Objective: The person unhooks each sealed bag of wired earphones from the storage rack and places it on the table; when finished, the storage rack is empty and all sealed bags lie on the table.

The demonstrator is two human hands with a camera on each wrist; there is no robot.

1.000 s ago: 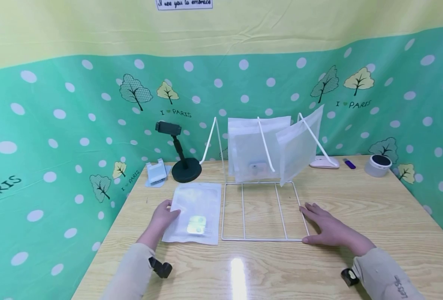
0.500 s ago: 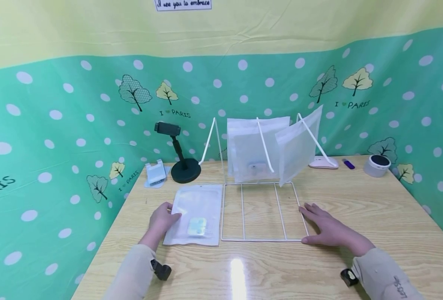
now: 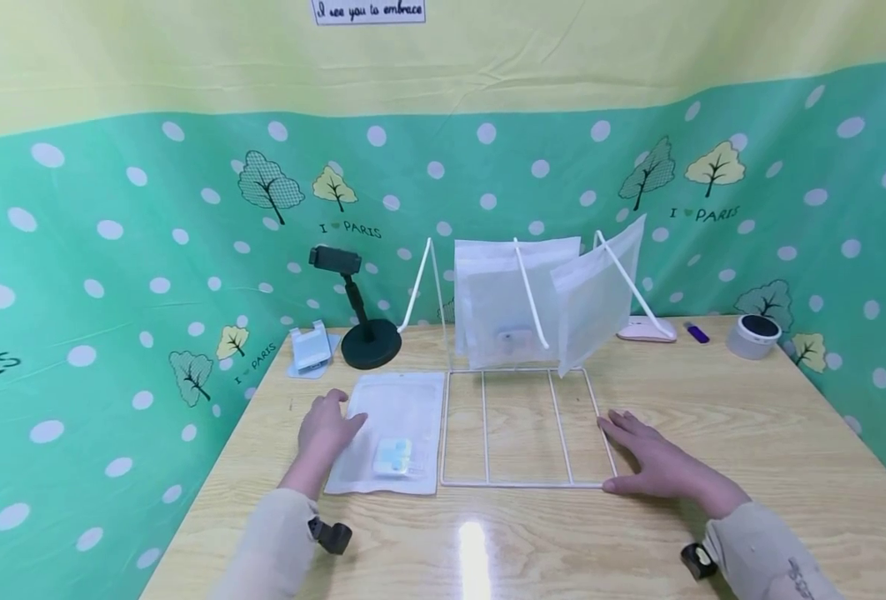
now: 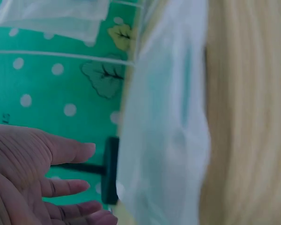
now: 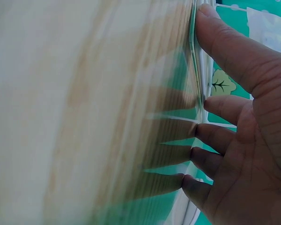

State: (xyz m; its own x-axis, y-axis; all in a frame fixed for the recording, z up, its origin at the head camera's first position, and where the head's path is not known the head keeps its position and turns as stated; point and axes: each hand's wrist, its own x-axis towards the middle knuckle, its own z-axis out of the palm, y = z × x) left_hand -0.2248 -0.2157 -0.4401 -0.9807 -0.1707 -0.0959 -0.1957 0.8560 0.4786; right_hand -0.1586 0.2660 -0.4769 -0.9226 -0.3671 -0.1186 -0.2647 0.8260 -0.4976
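A white translucent zip pouch (image 3: 405,417) lies flat on the table, a small light-blue and white packet showing through its lower part. My left hand (image 3: 326,429) is at the pouch's left edge, thumb spread away from the fingers; in the left wrist view the fingers stand apart from the pouch (image 4: 164,131) and hold nothing. A white wire rack (image 3: 519,483) stands right of the pouch. My right hand (image 3: 648,458) rests at the rack's right side, thumb at its front corner. In the right wrist view, the fingertips touch down along the rack's wire (image 5: 201,61).
Several similar pouches (image 3: 518,292) stand in the rack's slanted upper part. Behind the flat pouch are a black stand (image 3: 371,342) and a pale blue holder (image 3: 311,346). A mouse (image 3: 645,329), a purple USB stick (image 3: 697,332) and a white round device (image 3: 754,336) sit at the back right.
My left hand has let go of the pouch's left edge and risen slightly, with thumb and fingers spreading. The pouch has shifted slightly. The right hand stays at the rack.
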